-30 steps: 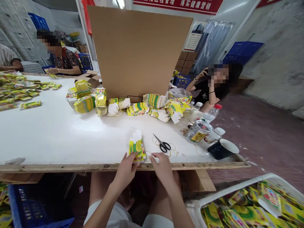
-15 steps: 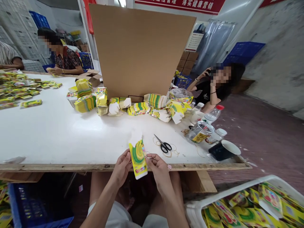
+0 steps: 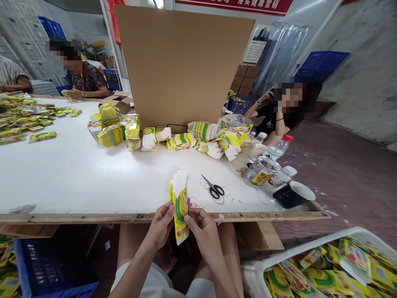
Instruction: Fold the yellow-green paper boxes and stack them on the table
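A yellow and green printed carton [image 3: 180, 210] with white end flaps is held over the table's front edge, its flaps pointing away from me. My left hand [image 3: 161, 223] is closed on its left side, thumb along the edge. My right hand [image 3: 201, 225] pinches the right side between thumb and fingers. The carton looks narrow and partly folded; whether anything is inside I cannot tell. Black-handled scissors [image 3: 214, 188] lie just beyond my right hand, among loose rubber bands [image 3: 228, 196].
Stacks of flat cartons [image 3: 111, 134] line the table before a large cardboard sheet [image 3: 186, 66]. A dark cup [image 3: 287, 196] and a clear jar [image 3: 262, 170] stand at right. A white bin [image 3: 257, 271] holds cartons; a blue crate [image 3: 56, 265] sits lower left. Co-workers sit across and at right.
The carton has tipped and narrowed between my hands, turning its printed face and moving slightly lower. My right thumb has moved onto its front.
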Motion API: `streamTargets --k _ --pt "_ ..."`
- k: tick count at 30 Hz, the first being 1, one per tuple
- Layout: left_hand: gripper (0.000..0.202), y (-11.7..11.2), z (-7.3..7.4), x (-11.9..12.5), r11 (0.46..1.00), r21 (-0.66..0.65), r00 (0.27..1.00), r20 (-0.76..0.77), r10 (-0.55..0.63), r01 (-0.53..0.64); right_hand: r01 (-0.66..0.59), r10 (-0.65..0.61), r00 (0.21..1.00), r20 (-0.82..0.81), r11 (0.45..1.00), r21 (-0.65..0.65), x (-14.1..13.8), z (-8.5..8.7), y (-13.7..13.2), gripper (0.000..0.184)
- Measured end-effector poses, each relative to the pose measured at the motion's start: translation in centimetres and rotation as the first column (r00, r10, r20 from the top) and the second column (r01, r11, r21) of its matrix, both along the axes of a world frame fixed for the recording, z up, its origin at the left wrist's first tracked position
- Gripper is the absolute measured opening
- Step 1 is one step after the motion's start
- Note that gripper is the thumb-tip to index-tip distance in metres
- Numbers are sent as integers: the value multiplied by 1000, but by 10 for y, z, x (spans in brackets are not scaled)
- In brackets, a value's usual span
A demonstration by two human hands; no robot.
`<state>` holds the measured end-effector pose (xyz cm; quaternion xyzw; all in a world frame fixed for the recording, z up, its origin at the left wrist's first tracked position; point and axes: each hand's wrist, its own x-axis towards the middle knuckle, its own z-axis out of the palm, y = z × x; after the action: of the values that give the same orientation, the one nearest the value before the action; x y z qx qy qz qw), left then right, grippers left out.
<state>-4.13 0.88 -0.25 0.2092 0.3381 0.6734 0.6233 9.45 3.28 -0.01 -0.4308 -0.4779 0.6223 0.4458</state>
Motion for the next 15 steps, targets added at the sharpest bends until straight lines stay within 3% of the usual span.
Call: streamTargets --k 6,12,15 --pt "37 2 -5 3 997 -44 995 -83 53 -57 -19 19 999 35 1000 -3 1 8 -7 36" --pt "32 1 -2 2 998 -15 977 -209 54 -58 37 -44 990 133 998 54 -3 1 -12 34" --pt "50 -4 1 -1 998 13 948 -311 69 -69 19 -38 982 185 994 105 -2 0 -10 32"
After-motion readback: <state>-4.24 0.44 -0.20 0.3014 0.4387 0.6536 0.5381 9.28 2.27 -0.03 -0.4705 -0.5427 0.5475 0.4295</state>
